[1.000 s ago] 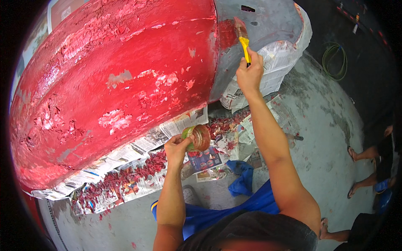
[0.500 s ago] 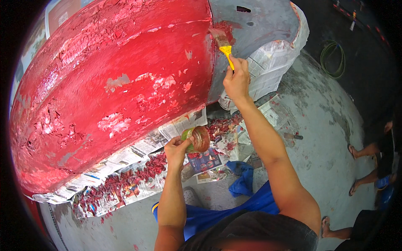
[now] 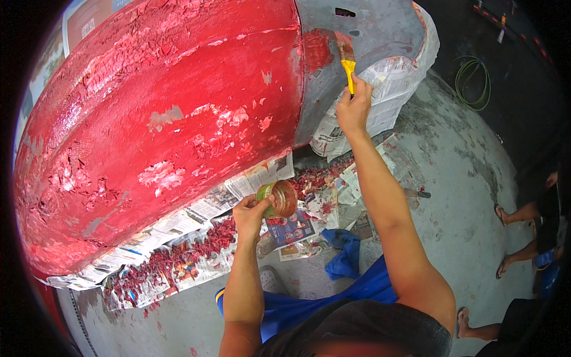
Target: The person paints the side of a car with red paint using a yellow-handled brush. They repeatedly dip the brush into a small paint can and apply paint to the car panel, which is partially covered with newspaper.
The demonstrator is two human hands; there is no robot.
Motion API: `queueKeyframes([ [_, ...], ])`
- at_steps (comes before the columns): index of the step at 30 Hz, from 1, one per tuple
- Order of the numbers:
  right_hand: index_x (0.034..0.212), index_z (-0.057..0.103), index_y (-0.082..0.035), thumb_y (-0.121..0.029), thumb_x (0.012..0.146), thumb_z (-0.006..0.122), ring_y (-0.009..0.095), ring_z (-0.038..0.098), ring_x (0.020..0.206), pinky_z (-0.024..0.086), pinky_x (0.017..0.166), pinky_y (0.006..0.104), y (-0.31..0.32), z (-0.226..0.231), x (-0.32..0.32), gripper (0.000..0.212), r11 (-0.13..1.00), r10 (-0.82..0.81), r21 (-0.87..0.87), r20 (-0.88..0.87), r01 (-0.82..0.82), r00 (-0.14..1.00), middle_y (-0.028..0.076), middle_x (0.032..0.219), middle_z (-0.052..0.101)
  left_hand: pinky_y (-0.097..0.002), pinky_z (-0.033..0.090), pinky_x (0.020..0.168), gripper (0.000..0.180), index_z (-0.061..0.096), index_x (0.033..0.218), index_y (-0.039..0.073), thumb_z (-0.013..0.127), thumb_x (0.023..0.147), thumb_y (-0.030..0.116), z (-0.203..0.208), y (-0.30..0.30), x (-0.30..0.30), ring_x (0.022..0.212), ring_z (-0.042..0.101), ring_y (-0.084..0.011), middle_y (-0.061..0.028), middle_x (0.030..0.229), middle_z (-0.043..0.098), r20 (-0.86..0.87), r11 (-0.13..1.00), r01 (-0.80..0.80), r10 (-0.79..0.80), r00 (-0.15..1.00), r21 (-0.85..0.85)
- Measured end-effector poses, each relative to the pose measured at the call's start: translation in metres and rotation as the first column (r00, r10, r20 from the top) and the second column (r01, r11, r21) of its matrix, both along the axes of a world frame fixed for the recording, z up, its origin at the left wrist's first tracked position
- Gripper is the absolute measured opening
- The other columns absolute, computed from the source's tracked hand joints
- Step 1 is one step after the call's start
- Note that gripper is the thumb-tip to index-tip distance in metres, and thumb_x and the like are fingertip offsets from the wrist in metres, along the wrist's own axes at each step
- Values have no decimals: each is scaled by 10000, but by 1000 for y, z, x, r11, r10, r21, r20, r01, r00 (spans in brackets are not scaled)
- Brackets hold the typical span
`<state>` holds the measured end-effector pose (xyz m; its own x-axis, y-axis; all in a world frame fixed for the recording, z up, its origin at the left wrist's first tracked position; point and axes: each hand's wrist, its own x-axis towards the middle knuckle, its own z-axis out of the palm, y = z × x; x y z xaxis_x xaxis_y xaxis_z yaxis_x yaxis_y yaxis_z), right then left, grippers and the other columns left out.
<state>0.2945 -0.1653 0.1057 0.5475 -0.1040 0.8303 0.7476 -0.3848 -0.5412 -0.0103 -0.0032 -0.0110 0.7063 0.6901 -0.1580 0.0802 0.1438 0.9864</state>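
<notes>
In my right hand (image 3: 355, 107) is a yellow-handled paintbrush (image 3: 348, 66), its reddish bristles against the grey panel (image 3: 324, 98). A wet red patch (image 3: 317, 50) shows on that panel, just left of the brush. My left hand (image 3: 250, 215) grips a small open jar (image 3: 282, 199) with a green label, tilted so that its mouth and reddish inside show. Beyond it curves a large red car body panel (image 3: 232, 83), its paint wrinkled and flaking, with bare pale spots. The panel's seam with the grey part runs left of the brush.
Newspaper (image 3: 369, 89) covers the wheel area, and more sheets with red paint flakes (image 3: 196, 256) lie along the floor. A blue cloth (image 3: 343, 253) is near my feet. A scraper-like tool (image 3: 423, 194) lies right. Other people's legs (image 3: 517, 214) stand at far right, below a coiled hose (image 3: 473, 83).
My right hand has moved the paintbrush to the right across the grey panel, away from the seam, uncovering the red patch. My left hand and the jar stay nearly still.
</notes>
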Motion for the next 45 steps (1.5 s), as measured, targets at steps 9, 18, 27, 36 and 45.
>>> queueKeyframes([
  [9, 1251, 586, 35, 43, 911, 617, 447, 568, 1113, 465, 975, 490, 11, -45, -14, 342, 988, 82, -119, -135, -98, 987, 247, 1173, 557, -238, 490, 617, 435, 709, 1056, -121, 906, 789, 161, -3, -2, 0, 676, 626, -98, -65, 823, 712, 31, 1000, -1, 2, 1000, -24],
  [18, 1238, 639, 49, -47, 970, 622, 350, 682, 1008, 515, 893, 432, -31, 16, -10, 285, 977, 169, 153, -121, -149, 978, 235, 1089, 690, -244, 498, 628, 437, 706, 1062, -122, 905, 792, 159, -10, -1, 1, 685, 627, -101, -69, 833, 713, 24, 1000, -10, 11, 1000, -14],
  [27, 1255, 652, 49, -73, 978, 605, 262, 693, 859, 532, 791, 382, -29, 32, -1, 307, 947, 271, 275, -414, -165, 869, 189, 982, 725, -244, 497, 625, 439, 709, 1056, -119, 911, 788, 163, -6, -1, 1, 684, 624, -97, -65, 829, 712, 11, 1000, -25, 25, 1000, -9],
  [36, 1242, 666, 31, -76, 983, 596, 252, 711, 834, 539, 765, 399, -26, 44, -12, 289, 963, 233, 209, -327, -171, 916, 176, 957, 736, -240, 472, 605, 448, 719, 1043, -109, 922, 774, 186, -1, -2, -3, 666, 596, -92, -43, 797, 690, 7, 1000, -28, 28, 1000, -11],
  [45, 1230, 688, 29, -90, 965, 615, 339, 726, 968, 536, 872, 415, -16, 28, -7, 300, 998, 69, 24, -254, -65, 965, 224, 1043, 751, -240, 478, 618, 454, 719, 1044, -112, 921, 778, 196, -5, -1, 0, 670, 592, -85, -36, 792, 684, 2, 999, -34, 34, 999, 10],
])
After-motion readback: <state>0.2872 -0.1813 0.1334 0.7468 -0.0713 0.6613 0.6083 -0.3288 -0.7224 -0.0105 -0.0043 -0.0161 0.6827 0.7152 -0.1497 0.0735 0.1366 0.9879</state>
